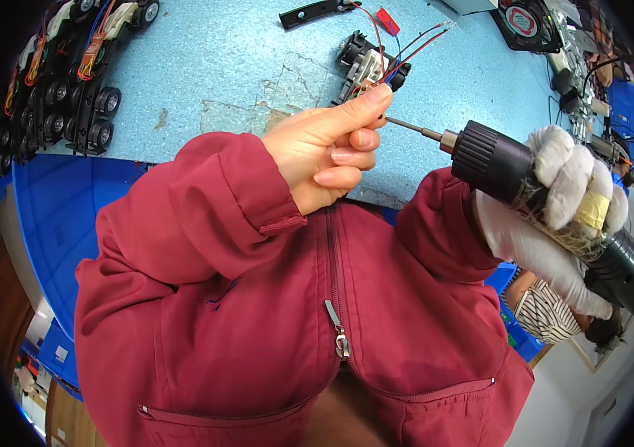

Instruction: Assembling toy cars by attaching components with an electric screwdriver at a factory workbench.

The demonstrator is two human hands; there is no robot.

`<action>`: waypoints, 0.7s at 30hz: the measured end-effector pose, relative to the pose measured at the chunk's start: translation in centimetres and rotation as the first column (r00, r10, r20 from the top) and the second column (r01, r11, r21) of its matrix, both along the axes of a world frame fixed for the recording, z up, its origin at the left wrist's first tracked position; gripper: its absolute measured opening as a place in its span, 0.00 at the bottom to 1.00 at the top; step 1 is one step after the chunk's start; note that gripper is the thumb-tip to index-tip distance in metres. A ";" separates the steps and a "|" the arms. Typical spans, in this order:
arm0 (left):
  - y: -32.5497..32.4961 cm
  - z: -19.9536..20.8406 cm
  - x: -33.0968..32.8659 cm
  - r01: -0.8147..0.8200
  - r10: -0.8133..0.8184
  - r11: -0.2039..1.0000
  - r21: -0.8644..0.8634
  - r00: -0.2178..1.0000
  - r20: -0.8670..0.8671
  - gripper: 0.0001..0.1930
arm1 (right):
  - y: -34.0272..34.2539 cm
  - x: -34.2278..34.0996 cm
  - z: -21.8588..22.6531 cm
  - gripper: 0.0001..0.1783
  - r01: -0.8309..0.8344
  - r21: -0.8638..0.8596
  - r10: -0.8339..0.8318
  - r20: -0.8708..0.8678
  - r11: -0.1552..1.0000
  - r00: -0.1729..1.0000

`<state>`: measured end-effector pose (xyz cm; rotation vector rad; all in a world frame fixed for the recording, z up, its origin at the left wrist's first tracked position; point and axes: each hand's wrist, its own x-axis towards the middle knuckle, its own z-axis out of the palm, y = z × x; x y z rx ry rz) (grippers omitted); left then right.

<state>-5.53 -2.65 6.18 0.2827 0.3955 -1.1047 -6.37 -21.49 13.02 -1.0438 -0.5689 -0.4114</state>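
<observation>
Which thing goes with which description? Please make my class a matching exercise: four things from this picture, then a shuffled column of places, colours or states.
Things:
1. Power screwdriver
2. Left hand
3. Fan
4. Jacket

Descriptions:
A. maroon
B. near the picture's upper right corner
C. gripped by the white-gloved right hand
D. without a glove

Pairs: 1-C, 2-D, 3-B, 4-A

The person's maroon jacket (235, 328) has a front zipper (342, 345) and zipped pockets (238, 426), and a yellow-patched white glove (518, 232) covers the right hand (572, 186).
</observation>
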 end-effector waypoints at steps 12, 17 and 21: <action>-0.6 -0.4 -0.7 -0.079 0.078 0.996 -0.046 0.996 -0.033 0.11 | 0.4 -0.2 -0.6 0.38 0.042 -0.015 -0.042 0.002 0.999 0.999; -1.1 -0.4 -1.3 -0.153 0.151 0.987 -0.041 0.987 -0.047 0.11 | 0.4 -0.3 -0.8 0.38 0.116 0.019 -0.116 0.008 0.993 0.993; -0.8 -0.4 -1.3 -0.086 0.075 0.995 0.054 0.982 0.174 0.14 | -0.1 0.0 -1.1 0.38 0.076 0.007 -0.076 0.022 0.997 0.997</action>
